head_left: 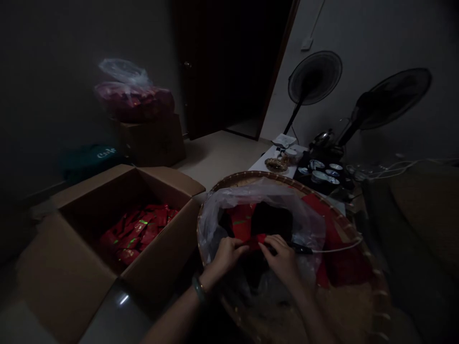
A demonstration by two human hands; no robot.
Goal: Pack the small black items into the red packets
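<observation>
My left hand (229, 254) and my right hand (279, 255) pinch a small red packet (256, 241) between them, fingers closed at its two ends. Just right of my right hand lies a black handle (300, 249) with a white cord; whether that hand also grips it is unclear. Below and around my hands is a clear plastic bag (308, 224), open at the top. Inside it are another red packet (242, 222) and dark contents, too dim to name. The bag rests in a round woven bamboo tray (355, 315), where flat red pieces (340, 265) lie at the right.
An open cardboard box (161, 251) at the left holds many red packets (143, 229). Behind it, a pink plastic bag (136, 102) sits on a closed box (154, 143). Beyond the tray are cups (319, 177), a kettle (322, 138) and two standing fans (315, 79).
</observation>
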